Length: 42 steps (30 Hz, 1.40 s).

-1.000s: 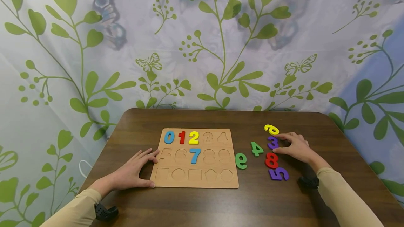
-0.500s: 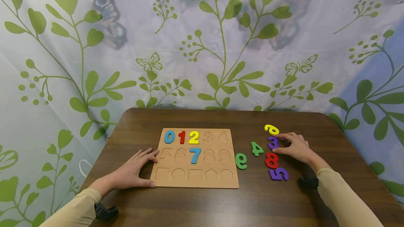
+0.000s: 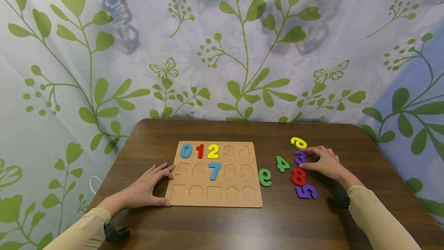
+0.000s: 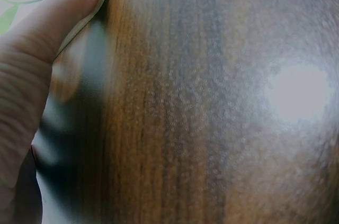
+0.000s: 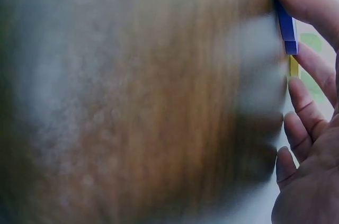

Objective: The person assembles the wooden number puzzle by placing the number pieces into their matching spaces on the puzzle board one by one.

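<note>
The right hand pinched the purple 3, while the left hand, fingers spread, touched the board.

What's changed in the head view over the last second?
Only the left part of the leaf-print backdrop shifted slightly right. Nothing was grabbed or released: the right hand still pinches the purple 3, the left hand still touches the puzzle board.

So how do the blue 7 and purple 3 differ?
Place: the blue 7 sits on the board; the purple 3 is off it, to the right.
Contact: the right grip pinches the purple 3; the blue 7 isn't held.
Shared: both are single-colour number pieces.
</note>
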Available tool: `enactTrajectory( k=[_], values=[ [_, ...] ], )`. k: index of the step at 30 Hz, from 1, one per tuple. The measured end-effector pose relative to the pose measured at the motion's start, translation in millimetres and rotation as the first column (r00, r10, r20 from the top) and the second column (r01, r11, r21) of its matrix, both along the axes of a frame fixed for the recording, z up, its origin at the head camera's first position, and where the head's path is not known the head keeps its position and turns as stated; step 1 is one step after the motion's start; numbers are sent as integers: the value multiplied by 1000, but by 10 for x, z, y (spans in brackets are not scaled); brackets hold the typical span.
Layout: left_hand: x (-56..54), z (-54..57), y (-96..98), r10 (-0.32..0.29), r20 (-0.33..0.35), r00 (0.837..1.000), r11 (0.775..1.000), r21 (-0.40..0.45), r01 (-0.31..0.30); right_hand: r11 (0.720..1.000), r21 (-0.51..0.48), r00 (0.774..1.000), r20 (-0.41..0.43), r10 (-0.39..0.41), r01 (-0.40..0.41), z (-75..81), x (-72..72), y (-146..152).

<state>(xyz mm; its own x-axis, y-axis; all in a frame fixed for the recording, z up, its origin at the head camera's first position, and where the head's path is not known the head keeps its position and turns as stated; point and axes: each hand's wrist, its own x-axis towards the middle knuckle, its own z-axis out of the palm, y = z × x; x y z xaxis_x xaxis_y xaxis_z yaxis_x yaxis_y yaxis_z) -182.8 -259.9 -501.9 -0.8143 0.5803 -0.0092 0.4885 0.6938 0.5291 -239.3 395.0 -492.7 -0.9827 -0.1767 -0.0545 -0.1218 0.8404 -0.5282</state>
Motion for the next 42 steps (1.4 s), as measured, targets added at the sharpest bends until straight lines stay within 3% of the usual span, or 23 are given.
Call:
enactTrajectory(
  k=[16,24,34,42],
  values=[
    [5,7,2,1,5,1000,1000,4,-1,999,47,998,-55,3,0,-8,-15,-15],
    [4,9,7,-5,3,1000,1000,0,5,999,32,995,-104,3,1,114,-48,-80],
    [9,24,2,-9,4,1000,1000,-7,9,998,-12,986,-152,66,-69,324,-179,-512],
    [14,22,2,-8,3,1000,1000,-7,8,989,-58,978,-166,123,-135,386,-285,-931]
  ],
)
